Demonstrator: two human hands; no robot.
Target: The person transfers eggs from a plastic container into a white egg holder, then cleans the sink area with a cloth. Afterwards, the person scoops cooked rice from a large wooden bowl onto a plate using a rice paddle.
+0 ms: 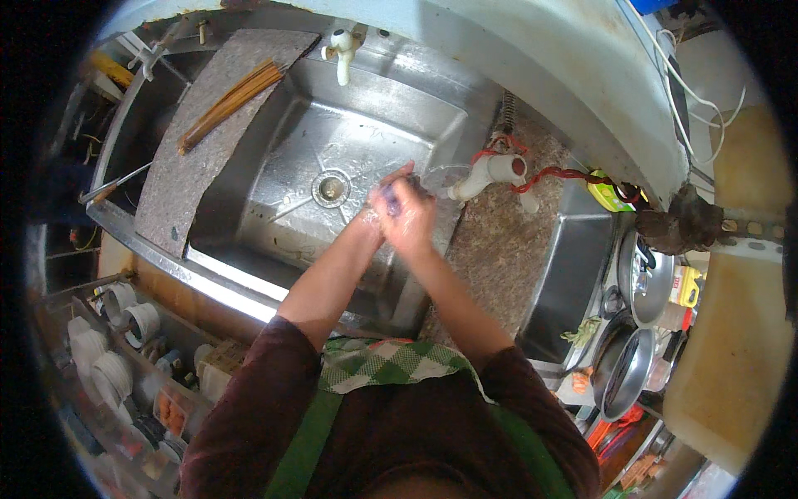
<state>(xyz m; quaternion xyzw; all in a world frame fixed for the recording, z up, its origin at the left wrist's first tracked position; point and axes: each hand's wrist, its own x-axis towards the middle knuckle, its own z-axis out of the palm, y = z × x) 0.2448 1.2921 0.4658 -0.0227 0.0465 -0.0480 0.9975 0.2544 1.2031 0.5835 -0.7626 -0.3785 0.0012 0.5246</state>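
My two wet hands are pressed together above the right side of a stainless steel sink basin (368, 140). My right hand (411, 215) lies over my left hand (391, 178) near its wrist, with its fingers wrapped around it. Fingers of the left hand point away from me, partly covered. A purplish patch shows between the hands, too blurred to name. Just right of them is a white plastic tap (492, 173), bound with red cord (548, 178). Clear water shows near its spout. Below and left of the hands sits the round drain (331, 188).
A bundle of thin wooden sticks (230, 106) rests on a speckled board (181, 174) across the sink's left side. Another white tap (342, 56) is at the back. Metal pans (623, 368) stand at the right. White cups (142, 321) fill a rack at lower left.
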